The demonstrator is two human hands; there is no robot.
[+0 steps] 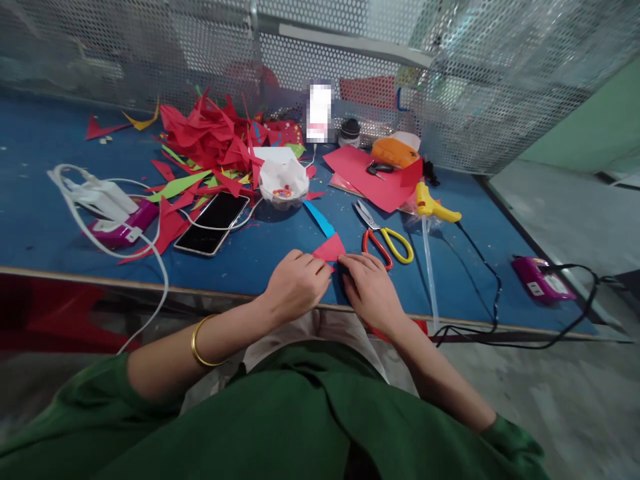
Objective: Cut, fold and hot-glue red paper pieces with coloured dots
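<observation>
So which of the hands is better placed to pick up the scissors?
Probably the right hand: it lies close beside the scissors, while the left hand is farther off.

The left hand (299, 283) partly hides the red paper (330, 247) (lower left).

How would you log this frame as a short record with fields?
Surface: blue tabletop
Hands: left hand and right hand, both at a small red paper piece
Meeting it: blue paper strip; whether joined, unclear
Right: metal scissors with red and yellow handles; yellow glue gun
Left: black-screened rectangular phone
Beyond: white-lined round bowl; heap of red and green paper scraps
</observation>
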